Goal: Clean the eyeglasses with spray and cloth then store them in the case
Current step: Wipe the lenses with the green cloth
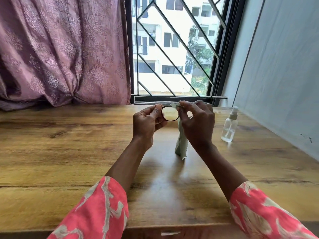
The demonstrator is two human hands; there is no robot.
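Note:
Dark-framed eyeglasses [170, 113] are held up above the wooden table [69, 144], in front of the window. My left hand [146, 121] pinches the frame's left end. My right hand [196, 121] grips a pale grey-green cloth [180, 145] against the right side of the glasses; the cloth hangs down below that hand, its zigzag edge near the table. The right lens is hidden behind the cloth and fingers. A clear spray bottle [229, 125] with a white nozzle stands upright on the table to the right. No case is in view.
A barred window [172, 49] lies straight ahead, a mauve curtain [60, 49] hangs at the back left, and a pale wall [276, 75] runs close along the table's right side. The table's front edge lies just below my sleeves.

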